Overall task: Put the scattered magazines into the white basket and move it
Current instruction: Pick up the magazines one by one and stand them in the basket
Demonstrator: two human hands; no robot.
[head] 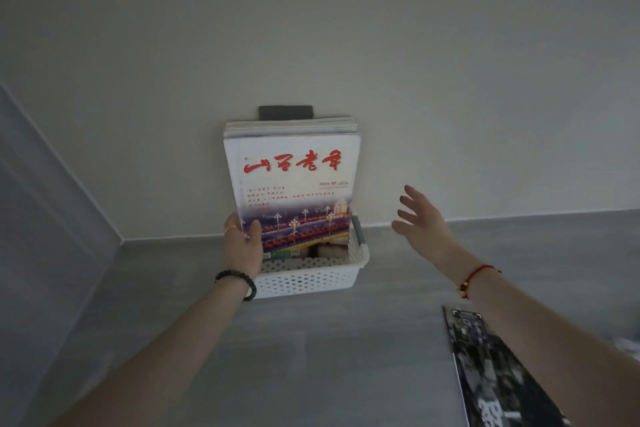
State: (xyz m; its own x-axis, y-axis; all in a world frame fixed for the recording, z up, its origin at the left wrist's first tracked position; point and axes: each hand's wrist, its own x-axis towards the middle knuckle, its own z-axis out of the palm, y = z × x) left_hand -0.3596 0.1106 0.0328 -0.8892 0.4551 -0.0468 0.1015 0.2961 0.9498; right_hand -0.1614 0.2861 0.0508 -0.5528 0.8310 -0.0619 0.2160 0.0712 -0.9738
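White basket [311,279] sits on the grey surface [329,357], its back side up against the wall [346,45]. Stack of mags [291,126] stands upright inside it, tops well above the rim, leaning back on the wall. Front mag [294,184] of the stack has a white cover w/ red characters and a city pic at the bottom. L hand [242,246], at the basket's left front corner, grips that front mag by its lower left edge, thumb on the cover. Black bead bracelet [239,282] on that wrist. R hand [420,218] hangs in the air right of the basket, apart from it, fingers straight & spread, holding nothing. Red string bracelet [472,279] on that wrist. Dark-cover mag [495,374] lies flat on the surface, well out front & right of the basket; the R forearm crosses over it. Small dark plate [285,112] on the wall just above the stack, behind the basket.
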